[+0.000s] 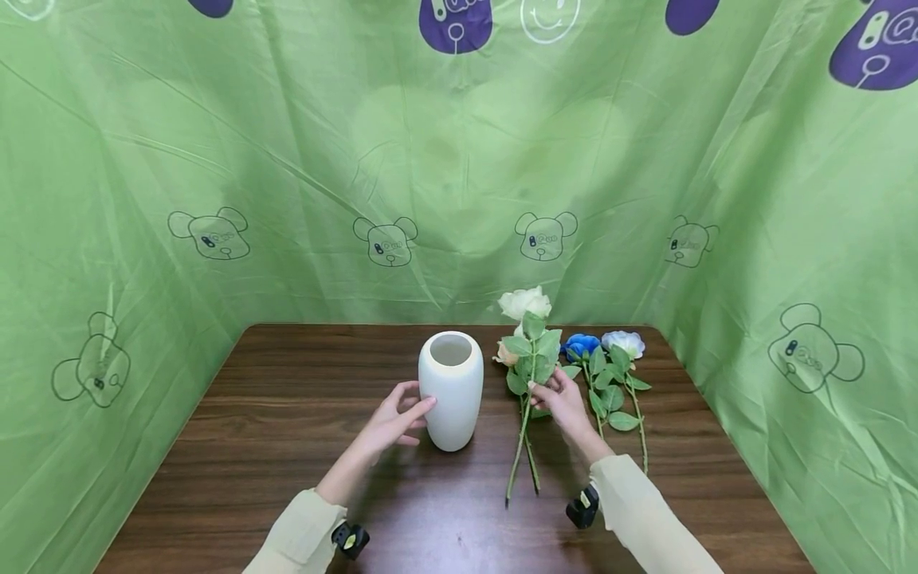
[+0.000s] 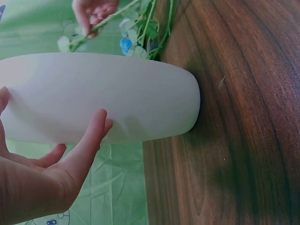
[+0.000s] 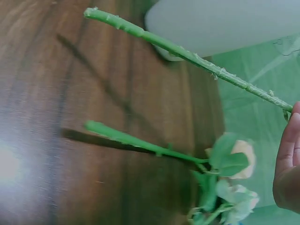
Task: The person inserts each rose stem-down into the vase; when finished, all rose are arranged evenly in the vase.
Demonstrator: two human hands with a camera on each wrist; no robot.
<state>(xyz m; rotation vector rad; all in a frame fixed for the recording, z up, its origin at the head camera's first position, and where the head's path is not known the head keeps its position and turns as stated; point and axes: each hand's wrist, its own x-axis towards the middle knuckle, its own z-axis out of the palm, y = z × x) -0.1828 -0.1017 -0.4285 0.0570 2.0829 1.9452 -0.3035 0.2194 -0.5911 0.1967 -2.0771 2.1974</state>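
Note:
A tall white vase (image 1: 450, 399) stands upright on the table, its round mouth facing up. My left hand (image 1: 393, 418) rests against its left side, fingers spread and fingertips on the wall. To the right of the vase, my right hand (image 1: 561, 402) pinches the green stem of a white rose (image 1: 526, 303) between thumb and fingers. This rose's bloom points away from me, and the bare stem (image 3: 187, 55) slants down over the table. Beneath it lies a peach rose (image 1: 506, 352), partly covered by leaves.
A blue rose (image 1: 579, 346) and a pale blue-white rose (image 1: 624, 344) lie to the right of my right hand, stems toward me. The brown wooden table (image 1: 287, 414) meets a green printed curtain (image 1: 459, 159) at the back and both sides.

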